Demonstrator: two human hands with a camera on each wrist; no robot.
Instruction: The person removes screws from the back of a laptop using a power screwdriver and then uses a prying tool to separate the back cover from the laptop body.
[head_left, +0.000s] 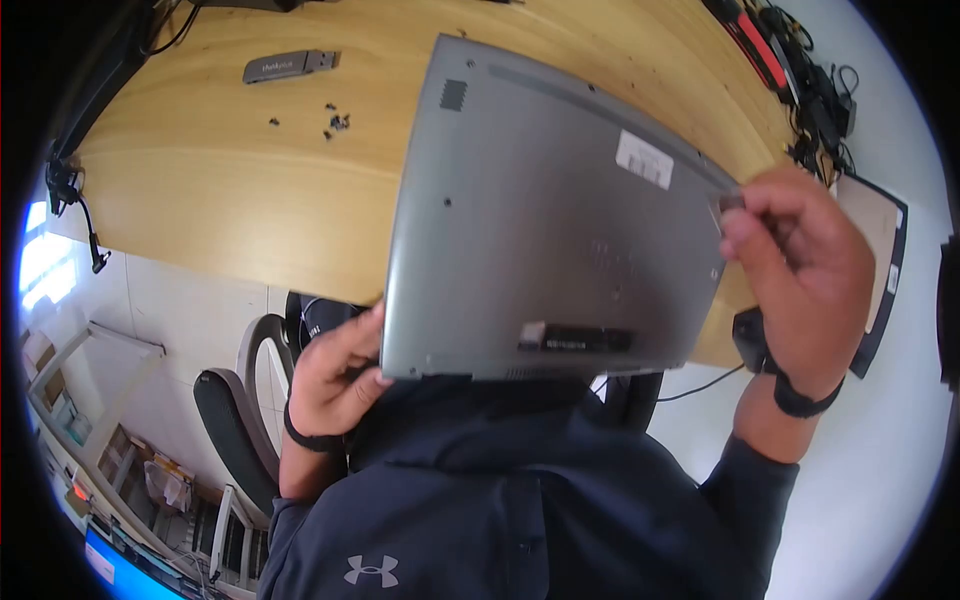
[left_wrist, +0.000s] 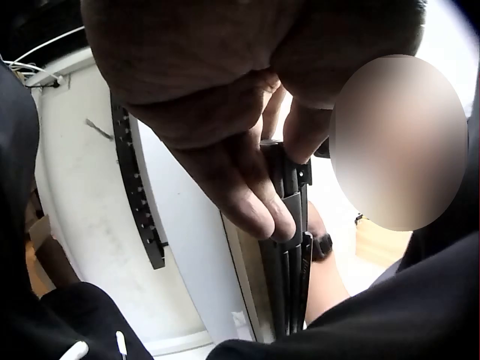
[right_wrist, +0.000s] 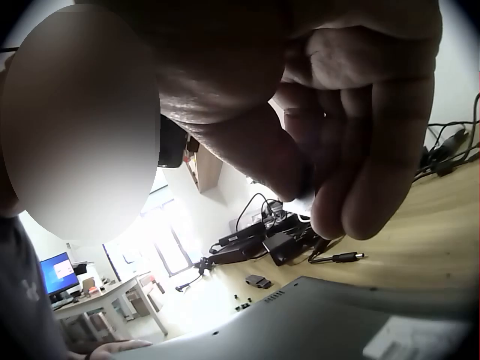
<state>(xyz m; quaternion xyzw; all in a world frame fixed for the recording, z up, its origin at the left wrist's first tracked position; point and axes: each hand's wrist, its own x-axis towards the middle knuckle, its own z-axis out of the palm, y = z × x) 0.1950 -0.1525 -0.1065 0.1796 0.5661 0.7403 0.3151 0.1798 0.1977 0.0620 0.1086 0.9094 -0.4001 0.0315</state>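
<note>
A grey laptop [head_left: 540, 230] is held with its underside up, over the table's front edge. Vents, rubber feet, screw holes and a white barcode label [head_left: 645, 160] show on it. My left hand [head_left: 340, 375] grips its near left corner, fingers on one face and thumb on the other. At the right edge my right hand [head_left: 805, 265] pinches a small thin flat piece [head_left: 733, 203] between thumb and fingertips. That piece meets the laptop's edge in the head view; I cannot tell its kind. In the right wrist view, the fingers mostly hide it.
Several small dark screws [head_left: 338, 122] lie on the wooden table [head_left: 230, 190] beside a grey USB stick [head_left: 288, 67]. Black cables and adapters [head_left: 825, 100] lie at the far right. A chair armrest [head_left: 235, 430] stands at the lower left.
</note>
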